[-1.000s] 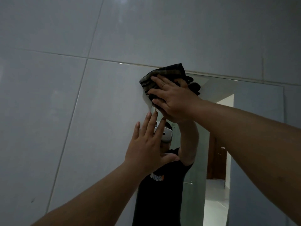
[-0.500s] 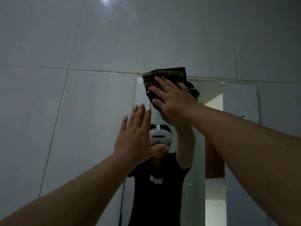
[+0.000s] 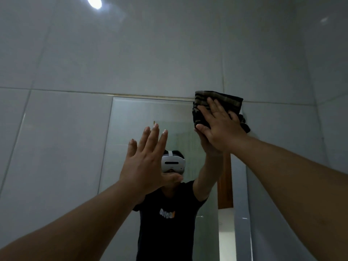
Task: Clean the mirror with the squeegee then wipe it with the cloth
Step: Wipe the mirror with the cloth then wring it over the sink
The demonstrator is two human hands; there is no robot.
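A tall frameless mirror (image 3: 135, 117) hangs on the grey tiled wall. My right hand (image 3: 218, 127) presses a dark striped cloth (image 3: 226, 99) flat against the mirror's top right corner. The cloth overlaps the mirror's upper edge and its right side. My left hand (image 3: 146, 161) is raised with fingers spread, palm toward the glass near the mirror's middle, holding nothing. Whether it touches the glass I cannot tell. No squeegee is in view.
Large grey wall tiles (image 3: 56, 147) surround the mirror. The mirror reflects a person in a dark shirt wearing a white headset (image 3: 172, 163), plus a brown door (image 3: 225, 185) behind. A ceiling light glares on the tiles at the top left (image 3: 94, 1).
My right hand slid the cloth from the mirror's top left corner across to its top right corner. The left hand stayed raised and open near the glass.
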